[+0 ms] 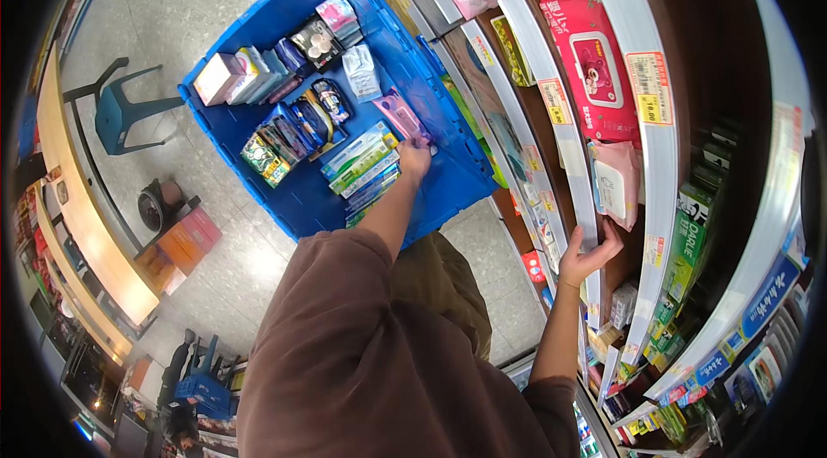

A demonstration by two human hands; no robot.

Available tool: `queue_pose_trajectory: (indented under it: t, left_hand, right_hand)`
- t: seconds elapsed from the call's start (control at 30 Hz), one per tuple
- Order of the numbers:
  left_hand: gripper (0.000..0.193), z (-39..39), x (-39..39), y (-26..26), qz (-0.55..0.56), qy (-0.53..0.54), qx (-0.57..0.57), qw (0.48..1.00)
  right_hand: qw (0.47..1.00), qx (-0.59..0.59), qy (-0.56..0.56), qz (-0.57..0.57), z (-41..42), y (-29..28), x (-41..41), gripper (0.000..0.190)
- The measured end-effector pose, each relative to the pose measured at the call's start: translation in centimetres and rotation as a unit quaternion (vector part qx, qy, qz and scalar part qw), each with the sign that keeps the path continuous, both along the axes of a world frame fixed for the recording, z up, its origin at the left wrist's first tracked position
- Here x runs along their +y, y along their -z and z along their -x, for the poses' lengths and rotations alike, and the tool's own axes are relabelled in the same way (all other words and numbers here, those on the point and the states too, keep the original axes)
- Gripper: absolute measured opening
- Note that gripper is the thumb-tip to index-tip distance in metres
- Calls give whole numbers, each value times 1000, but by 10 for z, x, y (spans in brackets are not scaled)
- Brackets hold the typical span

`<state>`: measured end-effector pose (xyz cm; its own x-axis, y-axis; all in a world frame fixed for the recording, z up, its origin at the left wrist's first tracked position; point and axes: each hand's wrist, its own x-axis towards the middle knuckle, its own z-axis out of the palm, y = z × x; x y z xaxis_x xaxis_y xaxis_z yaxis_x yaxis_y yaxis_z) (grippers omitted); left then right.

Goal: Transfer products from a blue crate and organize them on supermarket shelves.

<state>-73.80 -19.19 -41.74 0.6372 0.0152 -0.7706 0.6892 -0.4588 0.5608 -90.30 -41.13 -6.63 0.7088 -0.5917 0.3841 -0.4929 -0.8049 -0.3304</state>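
My left hand [415,159] reaches into a blue plastic crate [462,151] and holds the near end of a pink pack of wipes [402,114]. The pack lies tilted by the crate's right wall, its near end partly hidden by my fingers. Toothpaste boxes [360,161] lie just left of this hand. My right hand [591,254] is at the shelf's front edge [585,199], fingers apart and holding nothing. Right above its fingertips, a pale pink wipes pack [615,183] sits on the shelf, below a larger red wipes pack [596,64].
The crate also holds white cartons [219,78], a black pack [316,44] and several bagged goods. Shelving with price tags [649,88] and green toothpaste boxes [688,241] stands at right. A teal stool [119,110], orange boxes [184,241] and a wooden counter [81,186] stand left.
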Motion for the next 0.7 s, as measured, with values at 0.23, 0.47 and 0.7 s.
queue_pose_trajectory:
  t: [0.23,0.47,0.7]
  left_hand:
    - [35,-24,27,-118,197,-131,135,962]
    - [37,-16,90,-227,299,-68,131,943]
    - [46,21,121,-342,415,96,15,905]
  right_hand:
    - [1000,3,-7,-25,13,-2,-5,51]
    - [996,-46,-55,62,8,-16,50,60]
    - [526,-70,129,-838,-14,8,172,54]
